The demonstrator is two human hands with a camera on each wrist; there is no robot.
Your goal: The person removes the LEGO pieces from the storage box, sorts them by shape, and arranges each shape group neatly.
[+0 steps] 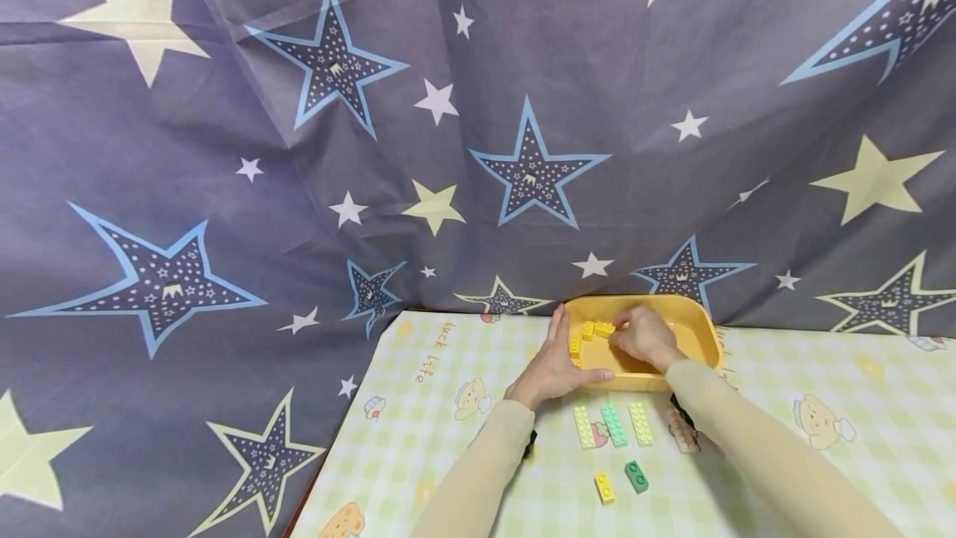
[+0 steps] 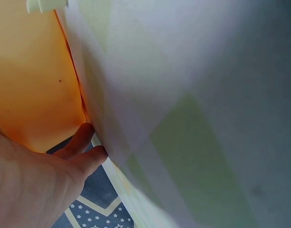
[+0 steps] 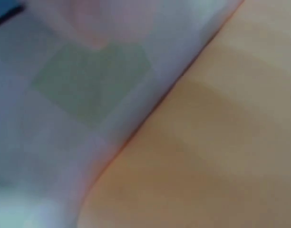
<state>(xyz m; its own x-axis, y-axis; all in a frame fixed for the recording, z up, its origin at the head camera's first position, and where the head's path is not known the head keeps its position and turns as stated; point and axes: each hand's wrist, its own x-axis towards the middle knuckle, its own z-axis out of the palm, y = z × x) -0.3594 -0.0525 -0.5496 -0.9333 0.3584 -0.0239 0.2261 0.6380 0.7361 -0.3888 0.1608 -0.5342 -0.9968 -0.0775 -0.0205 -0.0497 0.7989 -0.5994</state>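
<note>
The head camera is looking forward and down from well back on the near side of the orange-yellow, round-cornered plastic tray [image 1: 635, 383], taking in the pale green-checked tablecloth [image 1: 448, 405] around it and the grey-purple, star-printed fabric backdrop [image 1: 388, 173] behind it. The left-wrist camera is facing the tray from close by, at a tilt, with backdrop showing beyond. The right-wrist camera is hanging very near the tray, its view blurring. All three are sharing tray and tablecloth; head and left wrist are also sharing the bare left hand [image 1: 551, 368] beside the tray.
</note>
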